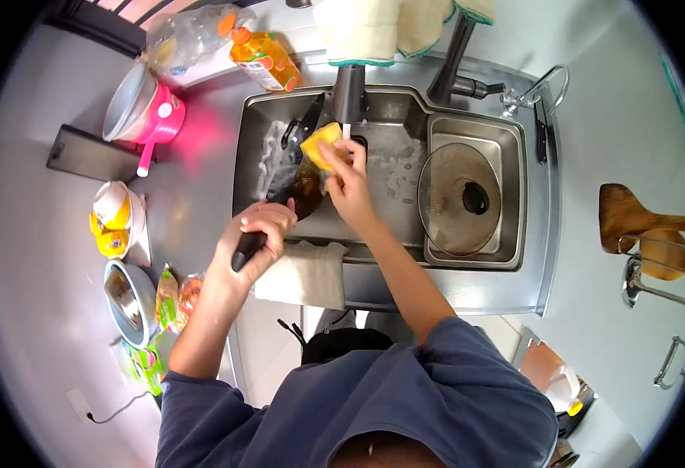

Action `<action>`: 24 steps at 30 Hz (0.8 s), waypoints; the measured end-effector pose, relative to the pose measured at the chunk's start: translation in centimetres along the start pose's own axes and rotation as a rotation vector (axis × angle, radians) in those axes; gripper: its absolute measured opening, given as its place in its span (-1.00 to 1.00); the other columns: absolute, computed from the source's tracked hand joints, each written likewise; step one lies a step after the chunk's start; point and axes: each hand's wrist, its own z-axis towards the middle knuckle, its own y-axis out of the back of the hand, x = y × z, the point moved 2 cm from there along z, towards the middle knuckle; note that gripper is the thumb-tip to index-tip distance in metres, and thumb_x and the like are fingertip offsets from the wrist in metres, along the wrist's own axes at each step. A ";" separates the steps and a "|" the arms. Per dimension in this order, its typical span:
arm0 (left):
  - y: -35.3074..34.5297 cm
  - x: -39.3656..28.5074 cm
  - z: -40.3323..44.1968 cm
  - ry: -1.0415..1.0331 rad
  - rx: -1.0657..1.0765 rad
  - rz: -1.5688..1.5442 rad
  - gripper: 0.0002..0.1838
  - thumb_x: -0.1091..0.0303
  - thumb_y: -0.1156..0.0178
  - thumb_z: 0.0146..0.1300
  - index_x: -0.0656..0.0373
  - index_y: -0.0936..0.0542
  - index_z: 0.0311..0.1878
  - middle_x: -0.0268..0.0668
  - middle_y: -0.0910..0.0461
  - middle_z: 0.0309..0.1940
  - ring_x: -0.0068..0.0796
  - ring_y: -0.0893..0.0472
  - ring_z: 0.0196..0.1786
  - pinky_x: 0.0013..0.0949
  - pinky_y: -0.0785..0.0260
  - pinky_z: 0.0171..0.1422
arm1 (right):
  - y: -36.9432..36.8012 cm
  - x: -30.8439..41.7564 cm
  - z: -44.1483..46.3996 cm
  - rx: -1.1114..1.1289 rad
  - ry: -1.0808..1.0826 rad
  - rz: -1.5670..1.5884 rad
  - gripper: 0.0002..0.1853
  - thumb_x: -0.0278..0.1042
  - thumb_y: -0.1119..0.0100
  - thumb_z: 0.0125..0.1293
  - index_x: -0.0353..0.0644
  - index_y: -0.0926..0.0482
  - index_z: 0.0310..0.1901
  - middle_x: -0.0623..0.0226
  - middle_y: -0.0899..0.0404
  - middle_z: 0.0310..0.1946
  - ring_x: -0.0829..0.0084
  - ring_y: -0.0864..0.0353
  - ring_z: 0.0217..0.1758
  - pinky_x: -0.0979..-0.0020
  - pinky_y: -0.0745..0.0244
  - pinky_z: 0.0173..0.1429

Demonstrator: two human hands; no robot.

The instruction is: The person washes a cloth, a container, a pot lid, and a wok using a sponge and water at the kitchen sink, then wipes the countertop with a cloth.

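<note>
In the head camera's view, a person's left hand (263, 230) closes around a black handle (246, 251), fingers wrapped over it, while the right hand (348, 186) pinches a yellow sponge (319, 148) above the sink. The dark brown cookware (308, 195) on the handle's far end lies between the two grips, its full shape masked by hands and sponge; whether the sponge touches it cannot be told. A black object (311, 113) beyond the left hand's grip is too unclear to identify, and the faucet (350, 92) just past the sponge is overlapped by hanging towels (367, 31). Foamy streaks mark the steel sink (393, 222) around the work. Right of the right hand, a glass lid (445, 199) sits over the smaller basin (511, 248); below the left hand, a pale cloth (302, 274) drapes over the front edge. Farther left on the counter (182, 175) stands a pink pot (169, 113); well right, wooden utensils (621, 217) run into the frame's dark border.
</note>
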 end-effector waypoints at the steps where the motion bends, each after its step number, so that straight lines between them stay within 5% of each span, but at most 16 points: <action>1: 0.1 0.2 0.2 -0.027 -0.050 0.006 -0.72 0.39 0.12 0.36 0.38 -0.21 0.01 -0.35 -0.28 -0.55 -0.58 -0.33 -0.64 -0.54 -0.31 -0.61 | -0.3 -1.4 0.6 -0.086 -0.003 -0.008 -0.43 -0.75 0.08 0.06 -0.07 -0.51 0.14 0.13 -0.24 0.06 0.24 -0.44 -0.06 0.41 -0.41 -0.02; 6: 0.8 -0.5 0.1 -0.022 -0.071 0.060 -0.75 0.39 0.07 0.34 0.30 -0.21 -0.02 -0.34 -0.27 -0.57 -0.56 -0.33 -0.66 -0.54 -0.30 -0.65 | -0.9 -11.5 5.2 -0.275 -0.168 0.036 -0.67 -0.63 0.16 0.24 -0.42 -0.49 0.00 0.10 -0.29 0.23 0.23 -0.37 0.21 0.36 -0.26 0.24; 10: 1.2 -0.8 0.1 0.004 -0.029 0.101 -0.75 0.38 0.08 0.37 0.29 -0.19 0.01 -0.32 -0.27 -0.58 -0.53 -0.35 -0.64 -0.51 -0.35 -0.64 | -2.9 -8.9 1.6 -0.186 -0.018 0.148 -0.62 -0.64 0.13 0.22 -0.33 -0.50 0.07 0.09 -0.31 0.25 0.25 -0.40 0.17 0.34 -0.27 0.23; 12: 1.6 -0.7 0.0 0.006 -0.055 0.113 -0.75 0.37 0.09 0.38 0.31 -0.20 -0.01 -0.32 -0.28 -0.59 -0.51 -0.35 -0.64 -0.49 -0.35 -0.64 | -2.0 -5.1 1.6 -0.213 -0.007 -0.140 -0.64 -0.60 0.11 0.24 -0.28 -0.50 0.06 0.04 -0.41 0.13 0.26 -0.46 0.04 0.32 -0.35 0.12; 15: 1.9 -1.3 -0.1 0.011 -0.087 0.115 -0.74 0.29 0.07 0.37 0.33 -0.26 -0.09 -0.34 -0.26 -0.58 -0.57 -0.30 -0.71 -0.53 -0.26 -0.72 | -2.9 -9.9 5.3 -0.242 -0.498 0.011 -0.73 -0.37 -0.01 0.32 -0.30 -0.51 -0.02 0.04 -0.51 -0.11 0.27 -0.45 -0.08 0.27 -0.36 -0.05; 16: 2.1 -1.5 -0.3 0.006 -0.099 0.115 -0.74 0.29 0.07 0.37 0.33 -0.26 -0.09 -0.34 -0.26 -0.58 -0.57 -0.30 -0.71 -0.53 -0.26 -0.72 | -3.1 -15.1 5.7 -0.101 -0.347 0.011 -0.63 -0.16 0.03 0.37 -0.30 -0.51 0.01 0.10 -0.51 -0.13 0.34 -0.43 -0.10 0.29 -0.33 -0.04; 18: 2.2 -1.9 -0.6 0.031 -0.064 0.087 -0.71 0.26 0.10 0.39 0.34 -0.26 -0.09 -0.34 -0.27 -0.59 -0.56 -0.32 -0.71 -0.52 -0.27 -0.74 | -3.5 -13.3 5.3 -0.257 -0.456 0.349 -0.53 -0.01 0.11 0.39 -0.30 -0.50 0.01 0.19 -0.50 -0.17 0.41 -0.42 -0.11 0.35 -0.30 0.01; 20: 2.5 -2.5 -1.2 0.035 -0.044 0.092 -0.71 0.25 0.10 0.40 0.34 -0.26 -0.09 -0.34 -0.27 -0.59 -0.56 -0.33 -0.72 -0.51 -0.27 -0.74 | -3.9 -11.1 3.2 -0.336 -0.708 0.340 -0.48 0.03 0.16 0.40 -0.29 -0.48 0.08 0.27 -0.50 -0.16 0.44 -0.41 -0.09 0.38 -0.27 0.08; 21: 2.7 -2.8 -1.5 0.037 -0.029 0.088 -0.71 0.24 0.11 0.41 0.34 -0.26 -0.09 -0.33 -0.27 -0.60 -0.56 -0.33 -0.72 -0.51 -0.28 -0.74 | -3.6 -9.2 0.9 -0.248 -0.798 0.472 -0.45 0.03 0.16 0.41 -0.31 -0.44 0.16 0.27 -0.49 -0.07 0.45 -0.38 -0.01 0.40 -0.22 0.16; 22: 2.9 -3.1 -1.6 0.040 -0.036 0.086 -0.71 0.24 0.11 0.41 0.34 -0.26 -0.09 -0.33 -0.27 -0.60 -0.56 -0.33 -0.72 -0.51 -0.28 -0.74 | -4.8 -8.8 -1.2 -0.393 -0.570 0.458 -0.45 0.00 0.13 0.41 -0.27 -0.38 0.24 0.24 -0.47 0.06 0.46 -0.34 0.05 0.41 -0.16 0.23; 24: 3.2 -3.6 -1.8 0.066 -0.036 0.131 -0.69 0.20 0.12 0.42 0.32 -0.27 -0.08 -0.33 -0.27 -0.60 -0.55 -0.33 -0.72 -0.50 -0.28 -0.73 | -4.8 -6.5 -2.9 -0.382 -0.458 0.222 -0.61 -0.18 0.12 0.42 -0.19 -0.49 0.14 0.03 -0.37 0.19 0.21 -0.38 0.07 0.34 -0.16 0.26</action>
